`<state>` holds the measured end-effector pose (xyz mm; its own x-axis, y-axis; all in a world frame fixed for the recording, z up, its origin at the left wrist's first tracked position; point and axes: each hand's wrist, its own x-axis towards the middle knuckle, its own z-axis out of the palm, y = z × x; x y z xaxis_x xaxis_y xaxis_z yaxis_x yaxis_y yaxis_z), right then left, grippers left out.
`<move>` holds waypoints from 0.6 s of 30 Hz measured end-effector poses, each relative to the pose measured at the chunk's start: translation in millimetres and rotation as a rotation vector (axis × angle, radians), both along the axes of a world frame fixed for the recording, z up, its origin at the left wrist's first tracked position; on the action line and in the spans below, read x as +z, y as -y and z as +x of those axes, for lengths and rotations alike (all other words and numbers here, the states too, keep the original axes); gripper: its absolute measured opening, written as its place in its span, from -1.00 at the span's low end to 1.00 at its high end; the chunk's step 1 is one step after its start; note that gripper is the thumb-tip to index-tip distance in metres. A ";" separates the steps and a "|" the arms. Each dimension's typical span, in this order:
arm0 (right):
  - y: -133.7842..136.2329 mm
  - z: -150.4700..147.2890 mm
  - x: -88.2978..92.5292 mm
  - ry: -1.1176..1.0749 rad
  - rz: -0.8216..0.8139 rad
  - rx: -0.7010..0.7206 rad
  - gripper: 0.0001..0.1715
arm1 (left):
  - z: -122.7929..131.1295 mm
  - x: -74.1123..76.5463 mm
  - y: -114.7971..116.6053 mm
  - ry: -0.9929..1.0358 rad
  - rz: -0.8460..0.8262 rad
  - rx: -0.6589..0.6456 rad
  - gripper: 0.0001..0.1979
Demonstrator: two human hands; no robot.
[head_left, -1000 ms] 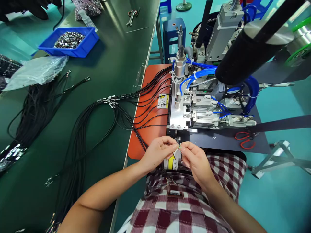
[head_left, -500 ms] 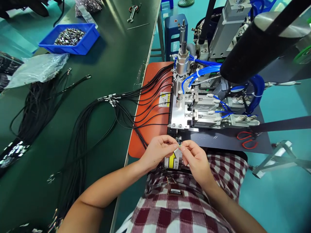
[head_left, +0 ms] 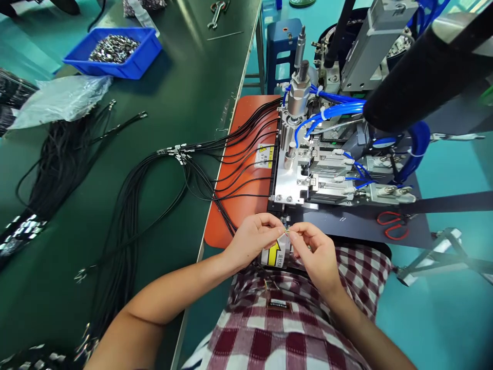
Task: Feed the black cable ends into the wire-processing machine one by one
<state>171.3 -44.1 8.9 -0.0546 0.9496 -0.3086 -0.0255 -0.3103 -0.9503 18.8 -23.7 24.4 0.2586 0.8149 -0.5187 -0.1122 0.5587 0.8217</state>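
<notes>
My left hand [head_left: 252,240] and my right hand [head_left: 316,254] meet at the front edge of the machine [head_left: 319,169], fingertips pinched together on a tiny metal connector [head_left: 287,232] at the end of a black cable. Both hands are closed in a pinch just above a yellow arrow label [head_left: 274,254]. Several black cables [head_left: 234,169] run from the machine's left side across the orange mat [head_left: 239,205] onto the green table [head_left: 181,92].
A blue bin of metal parts [head_left: 115,51] sits at the far left, with a clear plastic bag [head_left: 57,105] and a cable bundle [head_left: 50,169] nearer. Red scissors [head_left: 391,225] lie on the machine's base at right. Blue air hoses [head_left: 331,110] loop above it.
The camera view has shifted slightly up and right. My hands stay pinched together at the same spot in front of the machine.
</notes>
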 end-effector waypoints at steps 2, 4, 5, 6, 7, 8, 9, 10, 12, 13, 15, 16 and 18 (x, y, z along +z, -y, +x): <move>-0.4 -1.2 -0.1 0.001 -0.002 -0.012 -0.80 | 0.2 0.4 0.0 -0.007 0.004 0.001 -0.78; -0.6 -3.0 -1.5 -0.011 -0.015 -0.027 -0.79 | 0.4 0.9 0.0 -0.006 0.004 0.001 -0.77; -0.6 -3.8 -2.4 -0.020 -0.022 -0.033 -0.78 | 0.4 1.1 0.1 -0.003 0.004 0.003 -0.76; -0.7 -4.3 -3.4 -0.031 -0.029 -0.037 -0.78 | 0.5 1.2 0.3 0.001 0.004 0.005 -0.76; -0.9 -4.7 -4.2 -0.044 -0.037 -0.038 -0.78 | 0.5 1.2 0.5 0.003 0.005 0.006 -0.75; -1.0 -4.8 -4.7 -0.056 -0.043 -0.037 -0.78 | 0.5 1.2 0.8 0.006 0.007 0.006 -0.75; -1.2 -4.7 -4.9 -0.067 -0.046 -0.036 -0.79 | 0.6 1.1 1.1 0.010 0.010 0.005 -0.74; -1.3 -4.6 -4.9 -0.075 -0.047 -0.035 -0.79 | 0.7 1.1 1.4 0.012 0.015 0.005 -0.74; -1.5 -4.2 -4.2 -0.074 -0.046 -0.044 -0.80 | 0.8 0.9 1.9 0.018 0.022 0.004 -0.74; -1.5 -4.0 -3.7 -0.069 -0.046 -0.048 -0.80 | 0.9 0.7 2.0 0.019 0.026 0.003 -0.73; -1.4 -3.9 -3.0 -0.060 -0.049 -0.051 -0.80 | 1.2 0.5 2.2 0.014 0.030 0.001 -0.72; -1.3 -3.9 -2.8 -0.060 -0.051 -0.050 -0.80 | 1.3 0.4 2.2 0.010 0.033 0.001 -0.72; -1.2 -3.7 -3.1 -0.070 -0.054 -0.048 -0.79 | 1.4 0.1 2.3 0.007 0.042 0.001 -0.71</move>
<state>167.6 -42.9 5.9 -0.0325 0.9338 -0.3562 -0.1073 -0.3576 -0.9277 20.2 -25.9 24.6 0.2608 0.8363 -0.4822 -0.1185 0.5235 0.8437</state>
